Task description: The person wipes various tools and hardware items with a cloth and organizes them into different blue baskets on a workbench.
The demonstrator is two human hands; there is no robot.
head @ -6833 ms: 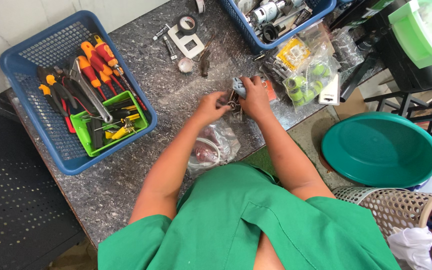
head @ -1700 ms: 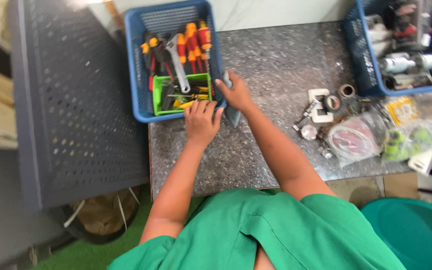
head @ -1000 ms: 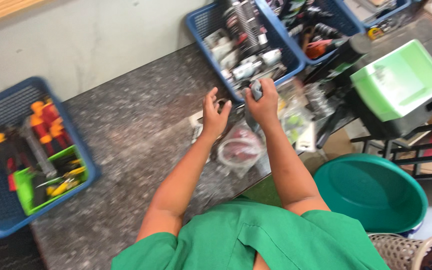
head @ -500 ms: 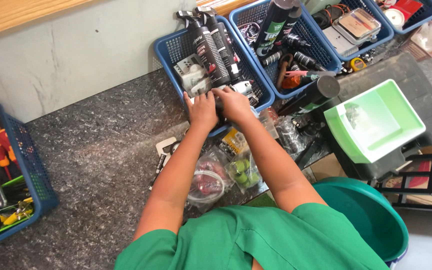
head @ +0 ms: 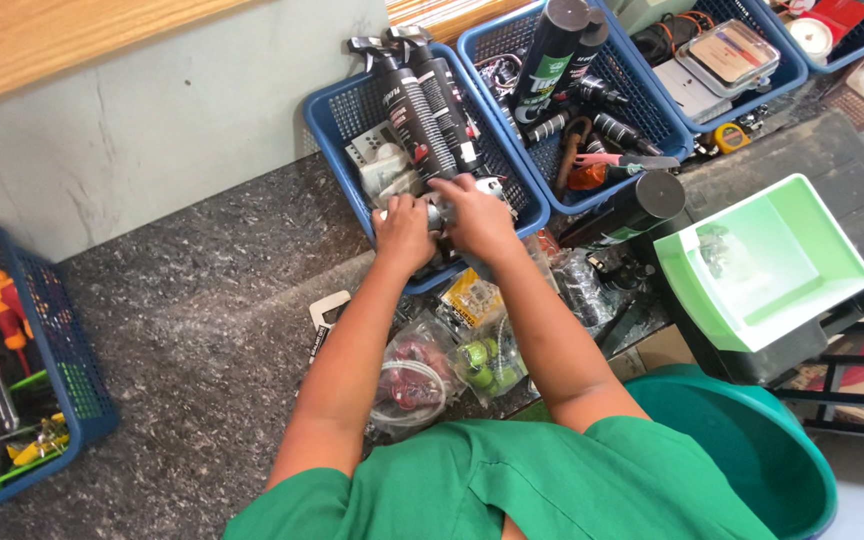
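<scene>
Both hands now sit inside the blue basket (head: 337, 120) at upper center, having come over from the counter, left hand (head: 404, 232) and right hand (head: 480, 215) closed together around 1 small metal part (head: 439, 212) beside 2 black spray bottles (head: 422, 105).

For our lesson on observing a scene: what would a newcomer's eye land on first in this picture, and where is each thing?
First, the left hand and right hand, meeting over a small metal part at the front edge of a blue basket holding black spray bottles, at the back of the dark stone counter. Next, the bright green tray to the right and the teal tub below it.
</scene>
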